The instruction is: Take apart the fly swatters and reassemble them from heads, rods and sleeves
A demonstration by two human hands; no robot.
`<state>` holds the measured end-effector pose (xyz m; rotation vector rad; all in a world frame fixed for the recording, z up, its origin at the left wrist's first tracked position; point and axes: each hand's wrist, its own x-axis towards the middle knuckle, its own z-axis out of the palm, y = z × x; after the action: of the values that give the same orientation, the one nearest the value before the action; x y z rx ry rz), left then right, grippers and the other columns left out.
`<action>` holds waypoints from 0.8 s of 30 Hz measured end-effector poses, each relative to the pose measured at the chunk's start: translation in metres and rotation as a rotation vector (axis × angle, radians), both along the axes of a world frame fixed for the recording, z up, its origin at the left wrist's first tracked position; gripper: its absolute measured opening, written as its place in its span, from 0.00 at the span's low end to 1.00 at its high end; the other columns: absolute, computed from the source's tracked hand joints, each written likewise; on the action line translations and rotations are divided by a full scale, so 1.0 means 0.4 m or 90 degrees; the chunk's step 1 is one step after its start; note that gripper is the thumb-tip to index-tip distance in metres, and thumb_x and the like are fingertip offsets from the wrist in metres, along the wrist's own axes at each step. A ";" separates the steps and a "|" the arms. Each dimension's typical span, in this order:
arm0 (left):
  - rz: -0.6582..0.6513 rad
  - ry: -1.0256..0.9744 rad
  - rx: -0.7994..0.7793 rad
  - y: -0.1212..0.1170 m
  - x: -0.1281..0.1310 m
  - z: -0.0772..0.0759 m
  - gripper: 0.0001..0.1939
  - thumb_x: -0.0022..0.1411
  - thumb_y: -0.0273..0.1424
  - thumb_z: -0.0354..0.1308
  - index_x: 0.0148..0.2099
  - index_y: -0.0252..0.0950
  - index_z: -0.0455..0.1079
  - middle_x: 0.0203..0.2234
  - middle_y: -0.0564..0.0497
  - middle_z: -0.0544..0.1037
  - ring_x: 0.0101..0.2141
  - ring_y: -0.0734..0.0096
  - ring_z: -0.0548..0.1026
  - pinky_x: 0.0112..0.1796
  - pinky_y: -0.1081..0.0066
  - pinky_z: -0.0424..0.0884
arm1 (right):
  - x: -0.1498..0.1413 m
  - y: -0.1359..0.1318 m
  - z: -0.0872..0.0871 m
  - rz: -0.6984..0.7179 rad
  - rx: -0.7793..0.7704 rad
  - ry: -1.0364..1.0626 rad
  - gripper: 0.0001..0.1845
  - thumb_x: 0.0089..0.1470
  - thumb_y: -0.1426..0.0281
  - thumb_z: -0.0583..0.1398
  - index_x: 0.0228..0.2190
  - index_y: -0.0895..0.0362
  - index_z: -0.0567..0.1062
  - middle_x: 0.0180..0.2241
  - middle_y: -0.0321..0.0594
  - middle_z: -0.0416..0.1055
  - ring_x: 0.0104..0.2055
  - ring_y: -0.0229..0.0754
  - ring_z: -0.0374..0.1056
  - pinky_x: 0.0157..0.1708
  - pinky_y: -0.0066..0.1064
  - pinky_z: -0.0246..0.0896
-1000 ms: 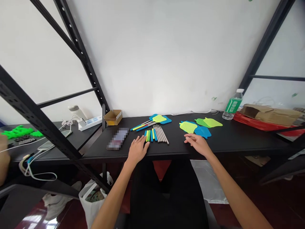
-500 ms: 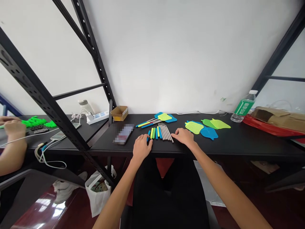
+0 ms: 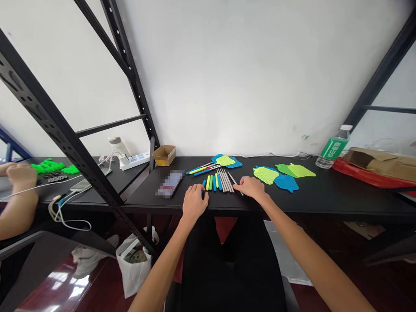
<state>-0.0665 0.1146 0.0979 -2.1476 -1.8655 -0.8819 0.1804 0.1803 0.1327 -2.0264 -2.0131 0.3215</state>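
My left hand (image 3: 194,202) is closed on a blue handle (image 3: 203,183) at the left end of a row of coloured handles (image 3: 211,182), its fingers partly covering it. My right hand (image 3: 251,188) pinches one thin metal rod (image 3: 234,183), which lies slanted a little apart from the other metal rods (image 3: 224,181). Right of that hand lie loose fly swatter heads: a yellow mesh one (image 3: 265,175), a blue one (image 3: 286,183) and yellow-green ones (image 3: 301,170). Behind the handles rest assembled fly swatters (image 3: 225,160), their heads overlapping.
A phone (image 3: 170,183) with a blurred screen and a small cardboard box (image 3: 164,155) are on the left. A water bottle (image 3: 333,147) stands at the right, by a cardboard piece on red plastic. Beyond the black shelf post, another person's hand (image 3: 22,174) is near green parts (image 3: 48,166).
My right hand has moved left from beside the swatter heads to the metal rods and drawn one rod aside. My left hand has taken hold of the leftmost blue handle.
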 end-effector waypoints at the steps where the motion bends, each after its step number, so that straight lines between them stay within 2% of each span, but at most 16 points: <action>1: 0.000 0.002 0.000 0.000 0.000 -0.001 0.06 0.66 0.33 0.52 0.43 0.38 0.67 0.40 0.46 0.75 0.45 0.56 0.71 0.45 0.61 0.66 | -0.001 0.000 -0.003 -0.001 0.003 -0.007 0.17 0.50 0.53 0.61 0.30 0.53 0.79 0.33 0.48 0.77 0.39 0.55 0.74 0.34 0.37 0.61; 6: 0.007 0.005 0.007 0.002 0.001 -0.004 0.11 0.66 0.33 0.52 0.49 0.38 0.68 0.43 0.45 0.74 0.47 0.55 0.71 0.47 0.61 0.66 | -0.003 -0.004 -0.017 -0.005 0.037 -0.041 0.15 0.54 0.58 0.58 0.32 0.54 0.80 0.36 0.50 0.78 0.41 0.56 0.74 0.35 0.36 0.60; 11: 0.009 0.005 0.004 0.001 0.001 -0.004 0.14 0.66 0.31 0.50 0.52 0.38 0.68 0.44 0.44 0.74 0.47 0.55 0.70 0.49 0.61 0.65 | 0.003 -0.008 -0.023 0.020 0.051 -0.058 0.17 0.56 0.62 0.55 0.24 0.55 0.79 0.30 0.49 0.77 0.37 0.53 0.75 0.33 0.34 0.58; 15: 0.011 0.006 0.003 0.000 0.000 -0.003 0.17 0.65 0.29 0.50 0.54 0.38 0.68 0.43 0.44 0.75 0.47 0.55 0.70 0.49 0.61 0.65 | 0.020 -0.008 -0.030 0.021 0.054 0.001 0.18 0.55 0.62 0.55 0.19 0.55 0.75 0.27 0.47 0.76 0.35 0.51 0.74 0.30 0.32 0.56; 18: 0.018 0.006 0.001 0.000 0.000 -0.005 0.19 0.64 0.28 0.49 0.56 0.38 0.68 0.43 0.44 0.76 0.48 0.54 0.70 0.50 0.61 0.64 | 0.047 -0.014 -0.046 0.018 0.065 0.127 0.19 0.55 0.60 0.54 0.18 0.54 0.73 0.24 0.43 0.75 0.31 0.48 0.72 0.29 0.31 0.55; 21: 0.022 0.011 0.002 0.000 0.000 -0.009 0.21 0.63 0.27 0.50 0.57 0.37 0.67 0.44 0.44 0.77 0.48 0.53 0.71 0.50 0.60 0.64 | 0.082 -0.030 -0.065 0.043 0.078 0.366 0.22 0.57 0.56 0.53 0.18 0.55 0.70 0.20 0.39 0.71 0.24 0.42 0.67 0.26 0.30 0.56; 24: 0.030 0.021 -0.009 0.001 0.000 -0.010 0.23 0.61 0.28 0.50 0.59 0.36 0.66 0.44 0.44 0.78 0.47 0.53 0.72 0.49 0.60 0.64 | 0.114 -0.052 -0.075 0.054 0.079 0.586 0.23 0.55 0.53 0.56 0.20 0.56 0.72 0.19 0.38 0.68 0.19 0.36 0.59 0.20 0.28 0.51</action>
<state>-0.0664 0.1150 0.0939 -2.1027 -1.9040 -0.8218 0.2260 0.1597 0.1028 -1.3226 -1.4655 0.9155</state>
